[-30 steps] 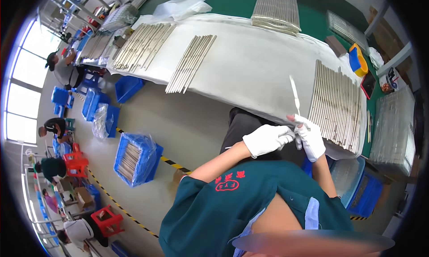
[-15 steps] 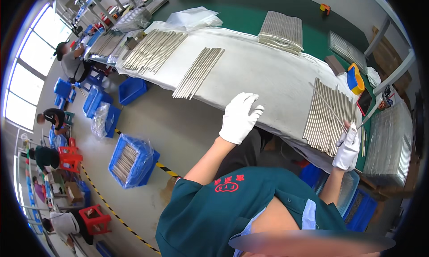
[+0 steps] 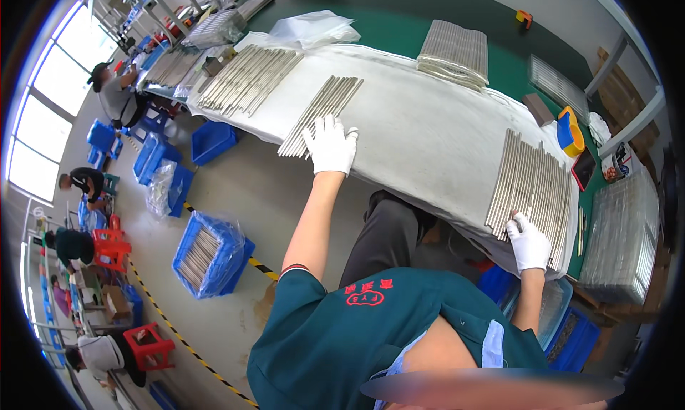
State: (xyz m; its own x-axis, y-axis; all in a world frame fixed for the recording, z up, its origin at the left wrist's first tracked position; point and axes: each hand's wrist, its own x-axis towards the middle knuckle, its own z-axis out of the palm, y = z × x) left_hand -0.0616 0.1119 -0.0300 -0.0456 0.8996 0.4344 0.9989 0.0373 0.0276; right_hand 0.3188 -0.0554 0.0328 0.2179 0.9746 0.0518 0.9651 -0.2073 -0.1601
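Note:
My left hand [image 3: 332, 146], in a white glove, lies with spread fingers over the near right part of a small group of thin metal rods [image 3: 326, 107] on the white cloth. At the right, a wider row of metal rods [image 3: 531, 178] lies side by side. My right hand [image 3: 529, 243], also gloved in white, is at the near ends of this row. Its fingers are bent and drawn together on a rod end, with a bare fingertip showing; the glove partly hides the grip.
More rods [image 3: 250, 80] lie at the cloth's far left. Clear plastic sleeves [image 3: 453, 53] and a plastic bag [image 3: 314, 29] sit along the back. A grey block [image 3: 537, 109], a yellow-blue holder [image 3: 569, 132] and stacked clear trays [image 3: 619, 239] stand right. A rod-filled blue crate [image 3: 207, 256] is on the floor.
My left hand has moved left onto the small rod group. My right hand has shifted left and nearer along the row; the slanting rod it held no longer lies across the others.

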